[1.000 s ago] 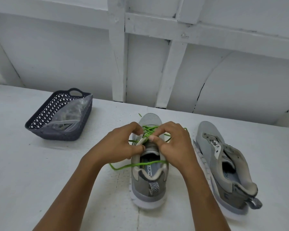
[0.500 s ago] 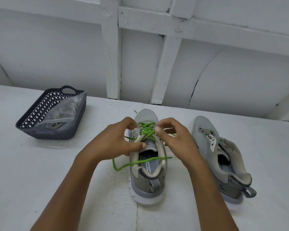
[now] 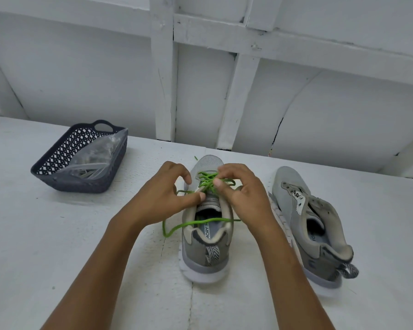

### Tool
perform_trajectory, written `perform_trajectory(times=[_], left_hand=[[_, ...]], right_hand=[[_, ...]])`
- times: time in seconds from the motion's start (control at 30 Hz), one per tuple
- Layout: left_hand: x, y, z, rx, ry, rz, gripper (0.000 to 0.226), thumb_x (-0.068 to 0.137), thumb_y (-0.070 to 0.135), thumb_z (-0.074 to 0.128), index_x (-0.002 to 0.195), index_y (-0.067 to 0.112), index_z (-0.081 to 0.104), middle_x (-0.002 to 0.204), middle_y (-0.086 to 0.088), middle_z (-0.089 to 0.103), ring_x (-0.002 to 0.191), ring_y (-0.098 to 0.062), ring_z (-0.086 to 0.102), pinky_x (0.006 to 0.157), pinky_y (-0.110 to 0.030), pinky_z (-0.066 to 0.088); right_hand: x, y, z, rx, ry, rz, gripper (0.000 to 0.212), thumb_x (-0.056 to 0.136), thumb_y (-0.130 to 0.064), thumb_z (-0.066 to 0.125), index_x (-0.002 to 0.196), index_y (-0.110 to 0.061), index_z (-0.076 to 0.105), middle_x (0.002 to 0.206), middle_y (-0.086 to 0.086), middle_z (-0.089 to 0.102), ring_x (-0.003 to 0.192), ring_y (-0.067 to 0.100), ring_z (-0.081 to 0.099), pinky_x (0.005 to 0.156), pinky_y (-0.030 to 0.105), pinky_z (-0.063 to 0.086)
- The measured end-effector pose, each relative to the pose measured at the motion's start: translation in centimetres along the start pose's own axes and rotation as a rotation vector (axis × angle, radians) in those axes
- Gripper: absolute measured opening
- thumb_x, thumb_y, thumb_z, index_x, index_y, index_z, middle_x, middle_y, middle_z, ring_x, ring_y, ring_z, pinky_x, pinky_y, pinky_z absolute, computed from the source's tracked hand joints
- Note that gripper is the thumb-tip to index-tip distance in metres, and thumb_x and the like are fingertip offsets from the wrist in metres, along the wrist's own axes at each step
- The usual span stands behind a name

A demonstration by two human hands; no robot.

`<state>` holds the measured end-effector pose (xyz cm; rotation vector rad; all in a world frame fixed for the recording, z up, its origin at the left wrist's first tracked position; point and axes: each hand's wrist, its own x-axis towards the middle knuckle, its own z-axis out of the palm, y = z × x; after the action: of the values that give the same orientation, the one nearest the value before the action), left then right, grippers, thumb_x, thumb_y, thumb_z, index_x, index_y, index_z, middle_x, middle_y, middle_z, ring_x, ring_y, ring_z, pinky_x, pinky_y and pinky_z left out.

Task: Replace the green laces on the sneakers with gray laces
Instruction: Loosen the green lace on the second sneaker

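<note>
One stripped: right sneaker (image 3: 315,225), 3 o'clock, bare. Fingers of left hand (image 3: 162,194) and right hand (image 3: 243,191) pinch green lace (image 3: 208,181) on part-unlaced centre sneaker (image 3: 205,256). Gray laces (image 3: 88,173), likely those bagged in basket (image 3: 81,186) at 10 o'clock, unused.

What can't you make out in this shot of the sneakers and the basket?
Head view:
- Contents of the plastic bag in the basket: blurred behind crinkled plastic.
- Eyelets on the laced sneaker: covered by the left hand and the right hand pinching the green lace.
- Its insole print: cut off by the collar.
- Unlaced sneaker, table-facing side: hidden underneath it.
</note>
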<state>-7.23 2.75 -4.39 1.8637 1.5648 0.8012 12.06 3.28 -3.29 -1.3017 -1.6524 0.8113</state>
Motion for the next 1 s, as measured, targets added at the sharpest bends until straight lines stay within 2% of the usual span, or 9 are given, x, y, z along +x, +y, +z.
perform_trajectory(times=[0.13, 0.3, 0.37, 0.43, 0.53, 0.6, 0.67, 0.83, 1.0], left_hand=[[0.0, -0.3, 0.0, -0.017, 0.022, -0.047, 0.034, 0.078, 0.053, 0.073, 0.093, 0.033, 0.051, 0.103, 0.020, 0.047, 0.077, -0.010, 0.057, 0.068, -0.028, 0.045], [-0.1, -0.5, 0.1, -0.063, 0.042, -0.057, 0.032, 0.079, 0.050, 0.075, 0.078, 0.026, 0.054, 0.068, 0.019, 0.059, 0.055, -0.004, 0.045, 0.058, -0.026, 0.037], [-0.1, -0.4, 0.0, -0.041, 0.090, -0.038, 0.036, 0.077, 0.052, 0.077, 0.083, 0.028, 0.050, 0.072, 0.014, 0.057, 0.057, -0.006, 0.045, 0.058, -0.028, 0.036], [-0.2, -0.3, -0.1, -0.019, 0.125, -0.030, 0.041, 0.076, 0.051, 0.078, 0.085, 0.028, 0.047, 0.073, 0.011, 0.052, 0.060, -0.007, 0.044, 0.057, -0.028, 0.034], [-0.1, -0.4, 0.0, -0.060, 0.064, -0.035, 0.037, 0.078, 0.050, 0.077, 0.071, 0.022, 0.053, 0.058, 0.014, 0.052, 0.053, -0.005, 0.041, 0.054, -0.026, 0.033], [0.0, -0.5, 0.4, -0.100, 0.026, -0.041, 0.039, 0.082, 0.048, 0.074, 0.063, 0.019, 0.056, 0.049, 0.013, 0.047, 0.049, -0.004, 0.039, 0.053, -0.023, 0.032], [0.0, -0.4, 0.5, -0.118, 0.018, -0.026, 0.038, 0.085, 0.044, 0.073, 0.062, 0.017, 0.059, 0.047, 0.013, 0.046, 0.047, -0.004, 0.038, 0.052, -0.023, 0.031], [0.0, -0.4, 0.5, -0.159, -0.001, -0.045, 0.037, 0.090, 0.036, 0.069, 0.057, 0.021, 0.061, 0.049, 0.010, 0.052, 0.051, -0.005, 0.044, 0.058, -0.030, 0.037], [-0.2, 0.3, 0.6, -0.160, -0.029, -0.045, 0.040, 0.094, 0.027, 0.065, 0.057, 0.012, 0.063, 0.050, 0.005, 0.059, 0.046, -0.001, 0.048, 0.050, -0.014, 0.035]], right_hand=[[0.9, -0.5, -0.9, 0.486, 0.279, 0.349, 0.024, 0.091, -0.004, 0.061, 0.074, -0.021, 0.060, 0.092, -0.009, 0.067, 0.074, 0.001, 0.052, 0.073, 0.020, 0.039], [1.3, -0.3, -2.8, 0.209, 0.169, 0.395, 0.013, 0.092, -0.015, 0.063, 0.080, -0.019, 0.063, 0.091, -0.014, 0.065, 0.087, 0.007, 0.058, 0.070, 0.023, 0.040], [1.2, 0.1, -2.9, -0.014, 0.200, 0.344, 0.003, 0.090, -0.023, 0.065, 0.092, -0.025, 0.064, 0.104, -0.012, 0.063, 0.106, 0.014, 0.057, 0.085, 0.031, 0.045], [1.0, 0.1, -2.8, -0.364, 0.223, 0.267, 0.020, 0.089, -0.033, 0.065, 0.108, -0.030, 0.061, 0.119, -0.012, 0.055, 0.122, 0.017, 0.043, 0.098, 0.039, 0.038], [0.7, -0.6, -2.5, -0.486, 0.211, -0.109, 0.020, 0.088, -0.034, 0.066, 0.106, -0.026, 0.066, 0.115, -0.009, 0.053, 0.118, 0.018, 0.041, 0.095, 0.035, 0.033], [0.7, -0.9, -2.0, -0.488, -0.008, -0.283, 0.017, 0.085, -0.034, 0.067, 0.100, -0.025, 0.071, 0.107, -0.010, 0.059, 0.111, 0.015, 0.045, 0.094, 0.034, 0.036], [0.7, -1.0, -1.2, -0.598, -0.173, -0.323, 0.014, 0.086, -0.035, 0.069, 0.098, -0.028, 0.072, 0.106, -0.013, 0.061, 0.109, 0.013, 0.045, 0.090, 0.031, 0.032], [1.0, -1.1, -0.3, -0.688, -0.215, -0.300, 0.014, 0.086, -0.043, 0.070, 0.095, -0.032, 0.069, 0.108, -0.015, 0.058, 0.113, 0.011, 0.040, 0.086, 0.030, 0.022], [1.3, -1.0, -1.1, -0.681, -0.297, -0.288, 0.024, 0.079, -0.050, 0.076, 0.095, -0.033, 0.067, 0.110, -0.018, 0.055, 0.112, 0.007, 0.036, 0.086, 0.027, 0.020]])
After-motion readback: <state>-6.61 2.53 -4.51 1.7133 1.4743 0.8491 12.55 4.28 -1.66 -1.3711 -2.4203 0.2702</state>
